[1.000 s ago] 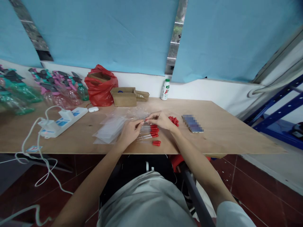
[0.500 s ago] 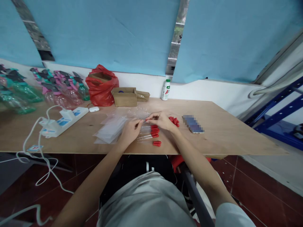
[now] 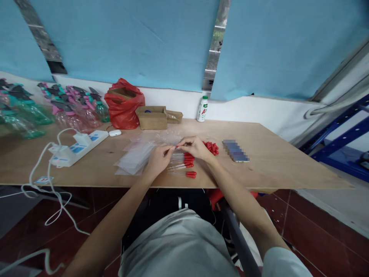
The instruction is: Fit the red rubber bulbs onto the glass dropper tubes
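Observation:
My left hand (image 3: pixel 159 157) is closed in a pinch on a thin glass dropper tube, mostly hidden by the fingers. Against its end, my right hand (image 3: pixel 196 147) pinches a small red rubber bulb (image 3: pixel 178 146); whether the bulb is fully on the tube I cannot tell. Just below the hands lie several glass droppers with red bulbs (image 3: pixel 189 158), side by side, bulbs to the right. A pile of loose red bulbs (image 3: pixel 212 148) rests right of my right hand. Beyond my fingers are more clear glass tubes (image 3: pixel 170 136), partly covered by the hands.
Clear plastic bags (image 3: pixel 134 158) lie left of my left hand. A phone (image 3: pixel 235 151) is at right. Behind stand a red bag (image 3: pixel 123 109), a cardboard box (image 3: pixel 152 118) and a white bottle (image 3: pixel 203 109). A power strip (image 3: pixel 79 149) and spray bottles (image 3: pixel 76 119) are at left.
Both hands stay in almost the same place, still pinching the tube and bulb together. My right hand's fingers have shifted very slightly; the things on the table have not moved.

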`<state>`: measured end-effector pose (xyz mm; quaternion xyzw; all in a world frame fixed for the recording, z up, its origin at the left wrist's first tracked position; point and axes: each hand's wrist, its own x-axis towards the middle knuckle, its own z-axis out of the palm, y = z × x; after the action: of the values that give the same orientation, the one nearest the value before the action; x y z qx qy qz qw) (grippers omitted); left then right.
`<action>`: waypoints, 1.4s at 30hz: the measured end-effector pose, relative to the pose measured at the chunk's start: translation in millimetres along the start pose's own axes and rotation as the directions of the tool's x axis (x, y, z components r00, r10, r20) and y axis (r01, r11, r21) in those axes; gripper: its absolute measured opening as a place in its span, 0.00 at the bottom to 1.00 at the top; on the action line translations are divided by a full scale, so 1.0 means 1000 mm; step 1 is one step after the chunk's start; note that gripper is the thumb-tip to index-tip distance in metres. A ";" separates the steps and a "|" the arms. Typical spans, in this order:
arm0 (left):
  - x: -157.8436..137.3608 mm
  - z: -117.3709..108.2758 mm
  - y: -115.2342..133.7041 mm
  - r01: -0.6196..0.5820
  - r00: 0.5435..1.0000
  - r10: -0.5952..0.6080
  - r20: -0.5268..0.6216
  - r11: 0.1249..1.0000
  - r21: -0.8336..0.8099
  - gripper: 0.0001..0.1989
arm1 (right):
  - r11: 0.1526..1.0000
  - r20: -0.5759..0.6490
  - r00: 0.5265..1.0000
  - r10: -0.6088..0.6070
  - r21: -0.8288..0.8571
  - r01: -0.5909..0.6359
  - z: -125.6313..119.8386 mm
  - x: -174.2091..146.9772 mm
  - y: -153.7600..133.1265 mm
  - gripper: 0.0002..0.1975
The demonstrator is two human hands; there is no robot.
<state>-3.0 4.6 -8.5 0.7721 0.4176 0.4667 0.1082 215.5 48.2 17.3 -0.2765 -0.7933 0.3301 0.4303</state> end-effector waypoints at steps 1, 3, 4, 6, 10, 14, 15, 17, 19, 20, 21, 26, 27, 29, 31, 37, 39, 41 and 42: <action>0.000 0.000 0.000 -0.002 1.000 0.002 -0.002 1.000 0.016 0.19 | 1.000 0.000 1.000 0.000 -0.011 0.000 0.000 0.000 0.001 0.17; -0.001 0.000 0.000 -0.005 1.000 0.005 -0.004 0.999 0.048 0.18 | 1.000 0.006 1.000 0.008 -0.024 -0.008 0.001 0.001 0.002 0.17; -0.001 0.000 0.000 -0.003 1.000 0.004 -0.009 0.998 0.064 0.17 | 1.000 0.010 1.000 0.014 -0.026 -0.014 0.000 0.001 0.002 0.16; -0.001 0.000 0.001 0.008 0.999 -0.004 -0.038 0.996 0.087 0.14 | 1.000 0.022 1.000 0.021 -0.024 -0.021 -0.001 0.002 0.003 0.15; -0.001 0.003 0.003 0.030 0.993 -0.021 -0.118 0.997 0.071 0.09 | 1.000 0.042 0.999 0.011 -0.013 -0.011 -0.004 0.003 0.004 0.15; -0.001 0.002 0.006 0.031 0.986 -0.024 -0.162 0.999 0.041 0.08 | 0.999 0.016 0.999 0.048 0.017 -0.048 -0.007 0.003 0.004 0.17; -0.001 0.001 0.007 0.032 0.985 -0.026 -0.168 0.999 0.036 0.07 | 0.998 0.008 0.998 0.062 0.031 -0.062 -0.008 0.003 0.004 0.17; -0.001 0.000 0.008 0.031 0.985 -0.026 -0.173 0.999 0.029 0.07 | 0.993 0.001 0.996 0.091 0.073 -0.091 -0.009 0.002 0.003 0.18; 0.000 -0.001 0.009 0.027 0.985 -0.023 -0.168 0.999 0.021 0.08 | 0.984 0.009 0.993 0.120 0.132 -0.120 -0.010 0.001 0.001 0.19; 0.000 0.000 0.008 0.025 0.986 -0.022 -0.165 1.000 0.013 0.09 | 0.978 0.014 0.991 0.132 0.161 -0.133 -0.010 0.001 0.000 0.19; 0.000 0.000 0.008 0.026 0.986 -0.026 -0.162 1.000 0.000 0.10 | 0.971 0.020 0.989 0.143 0.188 -0.144 -0.010 0.001 -0.001 0.20; 0.002 0.001 0.006 0.140 0.967 -0.190 -0.169 0.952 -0.271 0.13 | 0.964 -0.021 0.991 0.129 0.238 -0.121 -0.013 0.003 -0.001 0.20; 0.003 0.000 0.006 0.178 0.951 -0.259 -0.169 0.905 -0.387 0.16 | 0.963 -0.047 0.992 0.120 0.247 -0.105 -0.013 0.003 0.000 0.20; 0.007 -0.004 0.007 0.241 0.908 -0.401 -0.121 0.736 -0.632 0.21 | 0.957 -0.102 0.989 0.112 0.278 -0.080 -0.014 0.005 0.002 0.20; 0.011 -0.008 0.008 0.276 0.878 -0.479 -0.007 0.519 -0.809 0.25 | 0.950 -0.141 0.983 0.115 0.306 -0.067 -0.013 0.007 0.003 0.20; 0.015 -0.016 0.016 0.319 0.884 -0.420 0.207 0.215 -0.923 0.28 | 0.940 -0.114 0.988 0.107 0.335 -0.063 -0.007 0.005 -0.004 0.19; 0.013 -0.018 0.018 0.333 0.887 -0.397 0.238 0.190 -0.924 0.29 | 0.935 -0.098 0.990 0.104 0.348 -0.064 -0.005 0.004 -0.007 0.20; 0.012 -0.020 0.020 0.345 0.889 -0.376 0.261 0.173 -0.923 0.30 | 0.932 -0.087 0.990 0.113 0.355 -0.075 -0.003 0.003 -0.009 0.20; 0.012 -0.021 0.021 0.348 0.891 -0.364 0.272 0.162 -0.923 0.30 | 0.930 -0.082 0.989 0.120 0.357 -0.083 -0.002 0.003 -0.009 0.20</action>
<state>-6.4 -4.3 21.6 0.4225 0.2174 0.5876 0.6549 214.4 45.0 26.8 -0.2522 -0.6828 0.4741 0.4954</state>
